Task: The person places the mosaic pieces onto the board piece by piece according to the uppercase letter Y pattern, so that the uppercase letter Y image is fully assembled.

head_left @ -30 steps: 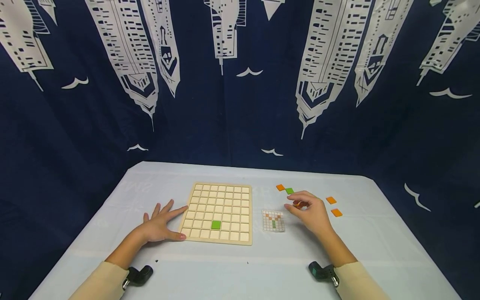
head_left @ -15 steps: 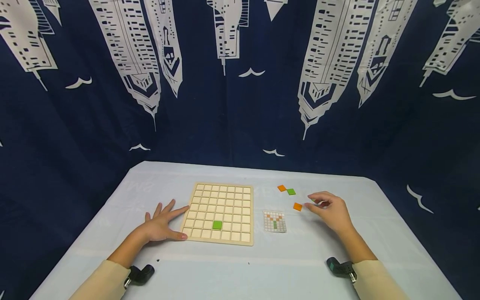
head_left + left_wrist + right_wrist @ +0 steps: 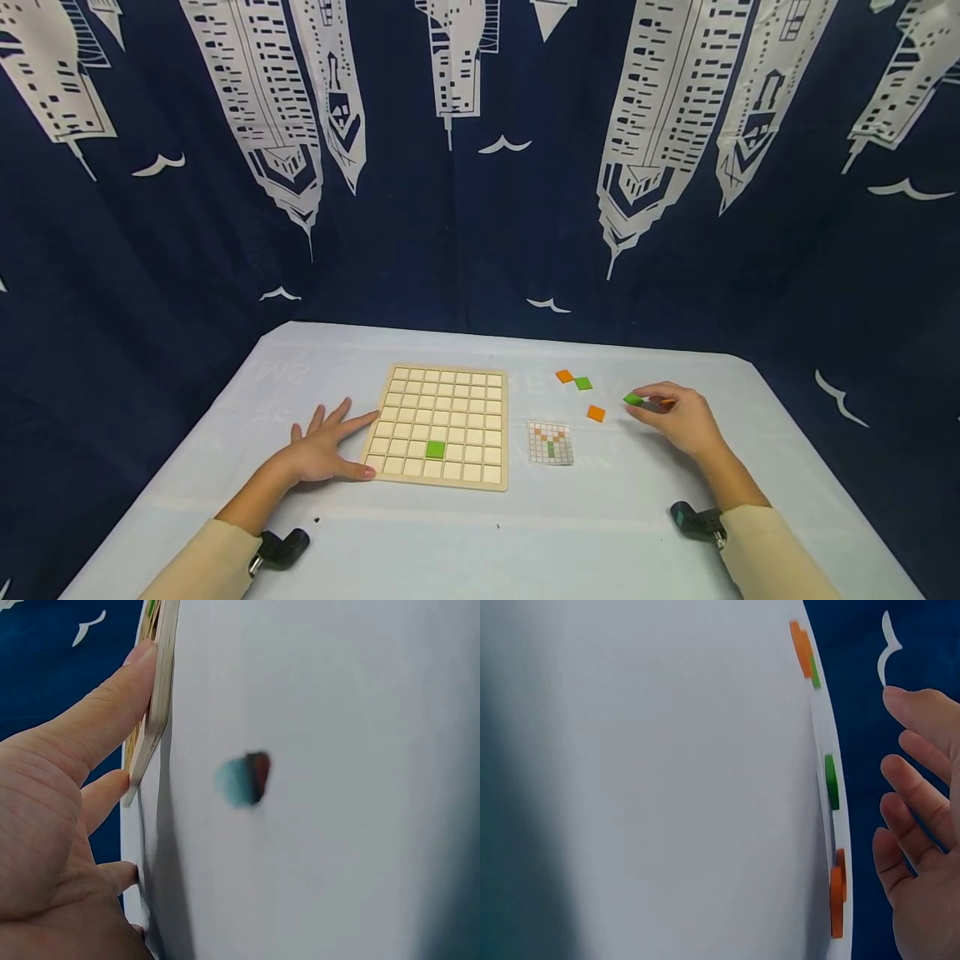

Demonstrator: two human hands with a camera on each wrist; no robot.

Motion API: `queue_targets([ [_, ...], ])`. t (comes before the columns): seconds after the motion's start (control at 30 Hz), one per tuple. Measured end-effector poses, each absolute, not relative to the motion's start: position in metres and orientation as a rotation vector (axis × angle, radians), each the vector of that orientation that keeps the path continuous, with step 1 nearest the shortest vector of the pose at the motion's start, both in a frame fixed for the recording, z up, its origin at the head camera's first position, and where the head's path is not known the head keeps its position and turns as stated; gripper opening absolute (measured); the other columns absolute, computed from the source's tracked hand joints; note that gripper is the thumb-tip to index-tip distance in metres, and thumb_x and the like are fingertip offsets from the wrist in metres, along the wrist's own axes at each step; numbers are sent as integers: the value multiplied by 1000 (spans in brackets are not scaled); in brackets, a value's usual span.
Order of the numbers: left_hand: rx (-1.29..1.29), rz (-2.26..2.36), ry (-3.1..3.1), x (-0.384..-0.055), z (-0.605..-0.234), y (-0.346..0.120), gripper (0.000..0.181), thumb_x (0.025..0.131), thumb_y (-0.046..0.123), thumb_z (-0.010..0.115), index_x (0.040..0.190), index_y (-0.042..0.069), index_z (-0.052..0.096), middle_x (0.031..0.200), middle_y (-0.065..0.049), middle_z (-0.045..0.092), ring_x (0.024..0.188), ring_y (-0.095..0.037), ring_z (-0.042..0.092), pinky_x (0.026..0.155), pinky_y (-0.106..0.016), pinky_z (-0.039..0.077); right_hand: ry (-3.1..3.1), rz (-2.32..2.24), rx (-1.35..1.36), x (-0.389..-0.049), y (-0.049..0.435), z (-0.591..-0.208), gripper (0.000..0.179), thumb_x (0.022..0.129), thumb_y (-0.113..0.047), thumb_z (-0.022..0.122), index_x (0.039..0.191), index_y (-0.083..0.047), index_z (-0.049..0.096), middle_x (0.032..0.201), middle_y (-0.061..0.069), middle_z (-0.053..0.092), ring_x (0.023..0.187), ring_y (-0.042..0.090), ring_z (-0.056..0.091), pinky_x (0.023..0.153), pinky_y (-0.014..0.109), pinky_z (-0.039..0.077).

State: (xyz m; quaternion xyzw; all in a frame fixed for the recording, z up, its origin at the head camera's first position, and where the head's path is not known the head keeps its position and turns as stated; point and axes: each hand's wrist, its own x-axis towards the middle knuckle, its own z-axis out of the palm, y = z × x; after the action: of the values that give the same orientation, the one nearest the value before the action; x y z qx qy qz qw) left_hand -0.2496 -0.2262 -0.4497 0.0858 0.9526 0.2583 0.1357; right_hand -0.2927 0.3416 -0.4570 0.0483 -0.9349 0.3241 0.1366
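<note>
My left hand (image 3: 318,450) has its fingers spread, with thumb and index finger touching the left edge of a wooden grid board (image 3: 450,486). The left wrist view shows the thumb on the board's rim (image 3: 160,697). One green square tile (image 3: 435,450) sits in a low row of the grid. My right hand (image 3: 686,421) hovers over the table near a green tile (image 3: 633,399). An orange tile (image 3: 666,403) shows partly behind its fingers. In the right wrist view, my loosely curled fingers (image 3: 907,780) stand apart from the tiles, holding nothing.
A small printed pattern card (image 3: 551,442) lies right of the board. Beyond it are an orange tile (image 3: 596,413), another orange tile (image 3: 564,377) and a green tile (image 3: 583,383). A dark blue curtain (image 3: 465,233) hangs behind the white table (image 3: 450,550).
My right hand has moved right, away from the orange tile near the card, uncovering that tile and then the green one. It now covers the right-hand orange tiles. My left hand stays on the board.
</note>
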Motion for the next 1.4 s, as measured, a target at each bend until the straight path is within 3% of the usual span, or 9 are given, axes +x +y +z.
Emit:
queue_targets([
  [0.43,279,764,2768,-248,-450,-227,106,67,56,89,157,23,43,168,-31,8,150,-64,-8,106,-88,-8,-2811,851,127,-310,354,-459,39,83,-28,86,114,-5,78,112,18,74,90,26,59,77,32,46],
  [0.8,282,774,2762,-248,-450,-227,106,67,56,89,157,24,43,168,-31,7,150,-64,-9,105,-88,-8,-2906,828,83,-319,357,-459,40,85,-27,84,116,-3,76,116,19,73,98,31,62,87,46,53],
  [1.4,293,772,2762,-248,-450,-229,106,68,56,89,157,22,42,168,-31,7,150,-64,-9,106,-88,-8,-3014,822,31,-329,358,-458,42,85,-27,84,117,-1,75,112,19,71,95,29,56,84,43,50],
])
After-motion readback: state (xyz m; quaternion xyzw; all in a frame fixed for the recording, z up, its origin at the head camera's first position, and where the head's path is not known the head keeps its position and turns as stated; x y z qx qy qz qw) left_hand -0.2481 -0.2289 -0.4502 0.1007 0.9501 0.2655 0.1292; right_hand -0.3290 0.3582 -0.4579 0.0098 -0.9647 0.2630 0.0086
